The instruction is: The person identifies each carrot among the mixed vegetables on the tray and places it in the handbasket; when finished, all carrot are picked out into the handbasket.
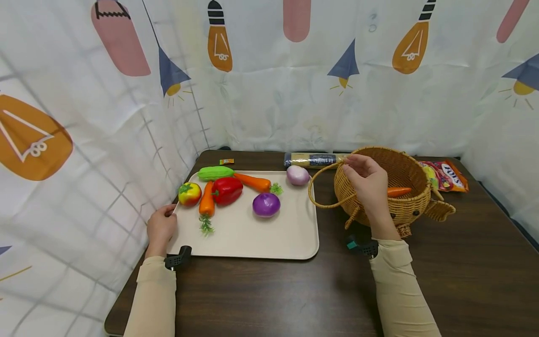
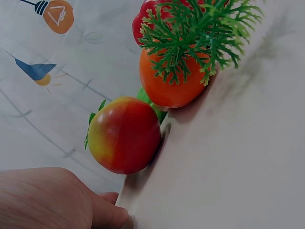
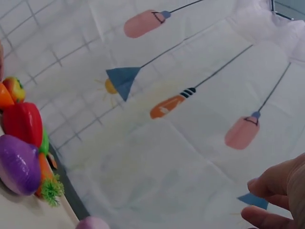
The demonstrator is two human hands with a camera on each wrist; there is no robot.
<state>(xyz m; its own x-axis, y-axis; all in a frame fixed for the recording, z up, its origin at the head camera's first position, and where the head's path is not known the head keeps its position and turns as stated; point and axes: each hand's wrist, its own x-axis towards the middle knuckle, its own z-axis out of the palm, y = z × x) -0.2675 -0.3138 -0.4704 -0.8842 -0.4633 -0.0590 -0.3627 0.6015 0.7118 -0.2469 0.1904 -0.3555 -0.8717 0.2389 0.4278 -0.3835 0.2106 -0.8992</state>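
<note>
My left hand [image 1: 162, 227] holds the left edge of a cream tray [image 1: 236, 238], thumb over the rim. Beside that hand sits a red-yellow toy tomato [image 1: 189, 194]; near it lie a carrot [image 1: 207, 200], a red bell pepper [image 1: 227, 190], a green cucumber [image 1: 215, 172] and a second carrot [image 1: 254, 182]. A glossy purple round vegetable [image 1: 266, 205] lies mid-tray, and a pale onion [image 1: 297, 175] at the far right corner. My right hand [image 1: 370, 187] is over a wicker basket [image 1: 404, 161], overlapping its handle [image 1: 310, 189]; the right wrist view shows thumb and finger apart, nothing between them. Inside is an orange carrot [image 1: 397, 192].
Behind the tray lie a pasta pack [image 1: 317, 160] and a small orange-green packet [image 1: 226, 161]. A red candy bag [image 1: 446, 176] lies right of the basket. Printed curtains [image 1: 269, 112] enclose the dark wooden table [image 1: 273, 295] at the back and left.
</note>
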